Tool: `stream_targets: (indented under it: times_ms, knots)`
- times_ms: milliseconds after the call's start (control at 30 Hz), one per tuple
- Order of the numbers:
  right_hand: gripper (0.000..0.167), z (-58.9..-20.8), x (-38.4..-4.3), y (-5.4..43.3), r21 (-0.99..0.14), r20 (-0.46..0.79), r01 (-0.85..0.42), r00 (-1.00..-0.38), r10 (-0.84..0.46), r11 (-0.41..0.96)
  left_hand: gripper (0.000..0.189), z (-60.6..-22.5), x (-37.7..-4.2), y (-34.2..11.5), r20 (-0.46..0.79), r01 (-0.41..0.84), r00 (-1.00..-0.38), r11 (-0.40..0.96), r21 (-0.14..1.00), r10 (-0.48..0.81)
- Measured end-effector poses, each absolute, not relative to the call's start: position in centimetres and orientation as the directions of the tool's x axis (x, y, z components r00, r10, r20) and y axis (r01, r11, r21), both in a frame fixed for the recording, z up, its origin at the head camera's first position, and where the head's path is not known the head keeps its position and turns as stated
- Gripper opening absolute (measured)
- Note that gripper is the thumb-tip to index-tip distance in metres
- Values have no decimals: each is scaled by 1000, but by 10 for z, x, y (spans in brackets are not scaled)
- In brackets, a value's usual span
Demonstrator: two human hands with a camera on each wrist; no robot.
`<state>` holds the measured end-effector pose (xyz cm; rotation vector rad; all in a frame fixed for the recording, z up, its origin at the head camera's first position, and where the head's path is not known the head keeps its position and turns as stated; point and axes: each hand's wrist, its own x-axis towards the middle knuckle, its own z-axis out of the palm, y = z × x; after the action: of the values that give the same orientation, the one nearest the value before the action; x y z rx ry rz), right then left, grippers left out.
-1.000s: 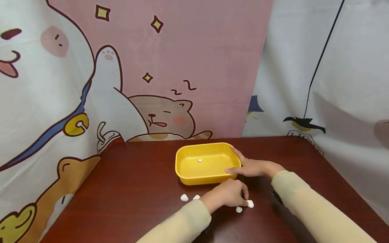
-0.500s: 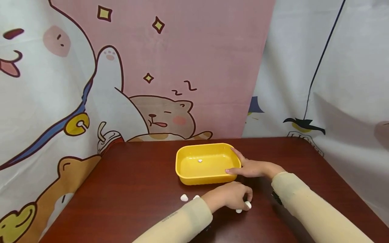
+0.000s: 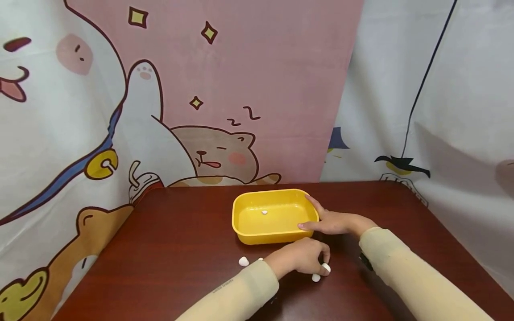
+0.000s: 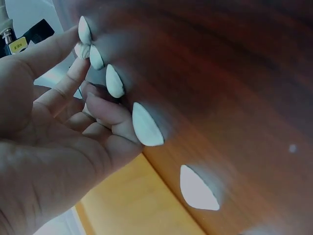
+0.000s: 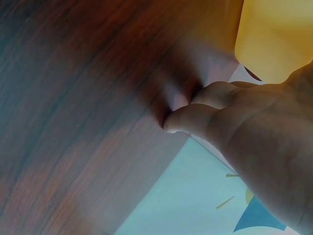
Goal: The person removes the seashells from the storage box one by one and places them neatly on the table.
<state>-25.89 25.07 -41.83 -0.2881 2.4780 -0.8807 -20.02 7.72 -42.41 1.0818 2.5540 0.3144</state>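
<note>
In the head view my left hand (image 3: 299,256) pinches a small white pebble (image 3: 326,267) between thumb and fingertips, close over the table. Another white pebble (image 3: 316,277) lies right beside the thumb. The left wrist view shows the pinched pebble (image 4: 83,50) at the fingertips, with several more pebbles (image 4: 146,125) in a row along the table. My right hand (image 3: 333,222) holds the right end of a yellow plastic tub (image 3: 275,238), thumb over its rim. Its other fingertips (image 5: 178,120) touch the tabletop outside the tub. One pebble (image 3: 264,212) sits inside.
A white pebble (image 3: 243,261) lies in front of the tub, and a second one (image 3: 260,259) is mostly hidden by the left forearm. The dark red-brown table (image 3: 180,232) meets a cartoon-printed cloth (image 3: 281,89) at its back edge.
My left fingers have closed around the pebble at the right and drawn it slightly left. The right hand and the tub have stayed in place.
</note>
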Motion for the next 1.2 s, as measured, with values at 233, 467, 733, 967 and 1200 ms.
stream_targets:
  times_ms: [233,467,733,967,1200]
  knots:
    - [123,-420,-259,250,-635,-375,-37,-858,-350,772,24,-425,-208,68,-282,643,-561,624,444,778]
    - [122,-422,-259,249,-640,-368,-50,-856,-364,767,38,-423,-213,56,-332,583,-502,596,552,799]
    - [122,-422,-259,251,-643,-369,-42,-858,-357,764,47,-420,-205,77,-332,639,-589,676,368,737]
    - [121,-424,-258,251,-641,-379,-41,-852,-362,767,50,-418,-199,101,-405,554,-679,789,266,613]
    - [122,-423,-260,250,-653,-358,-48,-860,-364,756,27,-420,-201,106,-352,584,-700,782,218,621]
